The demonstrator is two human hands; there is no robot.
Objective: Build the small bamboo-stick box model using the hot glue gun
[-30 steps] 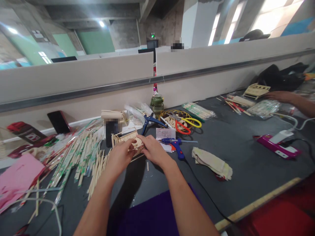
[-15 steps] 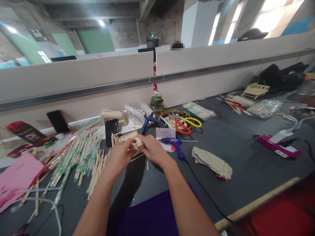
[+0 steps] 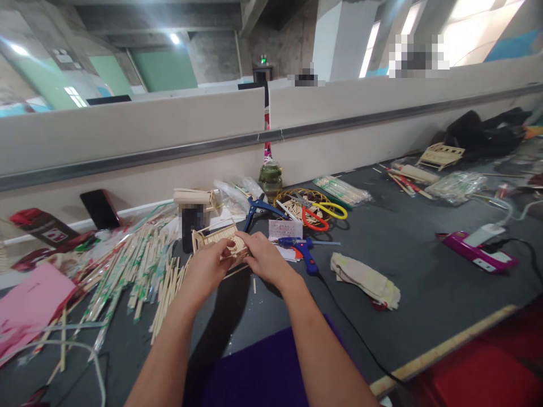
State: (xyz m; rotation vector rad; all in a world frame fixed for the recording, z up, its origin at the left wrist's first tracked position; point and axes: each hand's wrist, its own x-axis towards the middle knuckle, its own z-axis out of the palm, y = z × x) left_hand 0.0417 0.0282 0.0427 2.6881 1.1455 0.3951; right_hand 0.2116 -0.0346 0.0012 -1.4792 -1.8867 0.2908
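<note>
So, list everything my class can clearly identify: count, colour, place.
slatted wooden model: one, tan, between hands
plastic glue gun: one, blue, right of model
large scissors: one, red and yellow, behind glue gun
forked tool: one, blue, behind model
folded fabric gloves: count unclear, cream, right
wrapped wooden sticks: many, tan, mostly left
thin sheet: count unclear, pink, left
rounded jar: one, green, back centre
power strip: one, magenta, far right
phone: one, black, back left
tabletop: one, grey, beneath
left hand: one, bare, on model
right hand: one, bare, on model
</note>
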